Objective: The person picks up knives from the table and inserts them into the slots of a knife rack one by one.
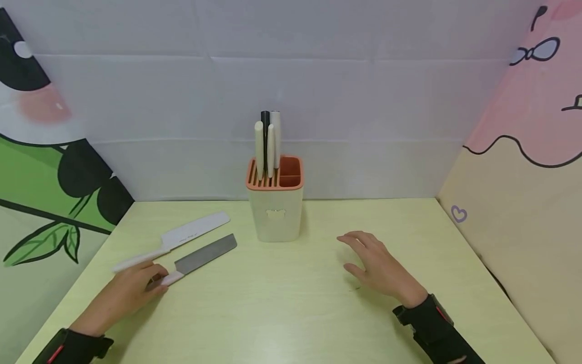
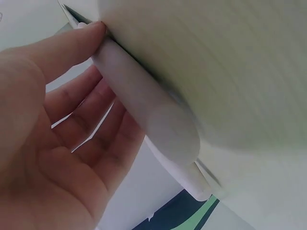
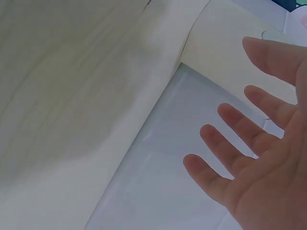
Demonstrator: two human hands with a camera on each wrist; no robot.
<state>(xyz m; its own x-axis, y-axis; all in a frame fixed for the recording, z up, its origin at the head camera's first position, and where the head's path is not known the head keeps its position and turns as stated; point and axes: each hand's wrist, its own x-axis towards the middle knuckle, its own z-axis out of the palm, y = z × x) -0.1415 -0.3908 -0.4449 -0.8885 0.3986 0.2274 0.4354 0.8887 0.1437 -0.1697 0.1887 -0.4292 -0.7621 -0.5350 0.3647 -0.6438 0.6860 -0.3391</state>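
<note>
At the left of the table my left hand holds the white handle of a grey-bladed kitchen knife. In the left wrist view, the thumb is on one side of the handle and the fingers curl round the other. This knife lies low over the table, its blade toward the back right. Just behind it lies a second broad knife with a pale blade and a white handle. My right hand hovers over the right side of the table, fingers spread and holding nothing.
A cream knife block with an orange slotted top stands at the back middle. White handles and one black handle rise from its left slots; open compartments are on its right. A pale wall closes off the back, and printed panels flank the table.
</note>
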